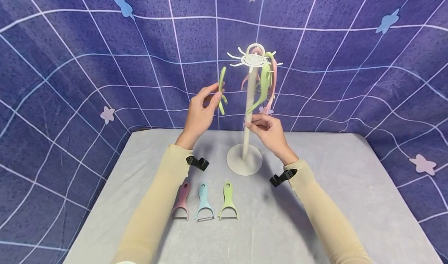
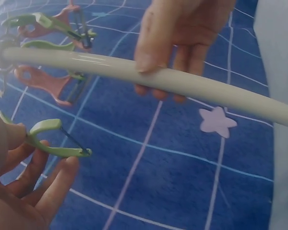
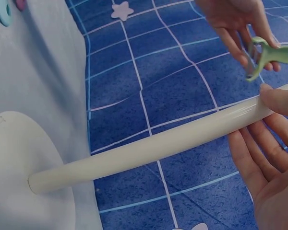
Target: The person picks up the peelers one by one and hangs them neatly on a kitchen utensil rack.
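Observation:
My left hand (image 1: pixel 203 108) pinches a green peeler (image 1: pixel 222 89) by its handle, held up to the left of a white stand. In the left wrist view that green peeler (image 2: pixel 53 139) shows its forked head and blade. With thumb and fingers, my right hand (image 1: pixel 267 130) grips the stand's pole (image 1: pixel 251 93) about midway up. Several pink and green peelers hang from the hooked top ring (image 1: pixel 252 60), mostly on its right and far side; one hanging green peeler (image 1: pixel 265 86) faces me. The left-side hooks stick out bare.
A pink peeler (image 1: pixel 182 201), a blue peeler (image 1: pixel 204 202) and a green peeler (image 1: pixel 228 201) lie in a row on the grey tabletop (image 1: pixel 315 217). Behind the round stand base (image 1: pixel 238 166) hangs a purple-blue curtain (image 1: pixel 175 34) with grid lines and stars.

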{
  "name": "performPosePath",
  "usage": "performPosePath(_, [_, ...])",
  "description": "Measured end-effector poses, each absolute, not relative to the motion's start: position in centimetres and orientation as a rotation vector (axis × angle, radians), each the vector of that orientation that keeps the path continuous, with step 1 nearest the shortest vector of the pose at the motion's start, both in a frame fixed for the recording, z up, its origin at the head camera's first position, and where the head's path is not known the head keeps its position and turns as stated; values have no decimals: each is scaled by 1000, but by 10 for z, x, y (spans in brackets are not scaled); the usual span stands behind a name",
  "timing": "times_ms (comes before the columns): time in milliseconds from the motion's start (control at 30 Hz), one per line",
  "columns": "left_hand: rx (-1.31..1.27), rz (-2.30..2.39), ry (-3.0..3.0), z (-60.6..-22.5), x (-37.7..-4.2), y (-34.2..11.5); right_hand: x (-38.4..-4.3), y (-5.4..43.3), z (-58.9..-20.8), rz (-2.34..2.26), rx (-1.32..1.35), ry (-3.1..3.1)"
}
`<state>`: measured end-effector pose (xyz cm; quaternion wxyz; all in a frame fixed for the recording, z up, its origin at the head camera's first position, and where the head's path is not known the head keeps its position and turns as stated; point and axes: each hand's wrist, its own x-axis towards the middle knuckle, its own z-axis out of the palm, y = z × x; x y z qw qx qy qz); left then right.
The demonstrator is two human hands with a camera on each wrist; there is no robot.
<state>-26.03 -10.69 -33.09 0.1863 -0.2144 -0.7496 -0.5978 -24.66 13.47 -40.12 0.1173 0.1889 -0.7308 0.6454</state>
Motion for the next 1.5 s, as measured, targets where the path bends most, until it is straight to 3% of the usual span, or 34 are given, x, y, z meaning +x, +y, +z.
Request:
performPosePath(700, [-685,-1718,-2051,-284,-286,-83,-248,136,-402,1888,559,-2165])
performPosePath(1500, [-738,-1708,-2126,-280,-286,-76,-248,137,-402,1910,563,-2158])
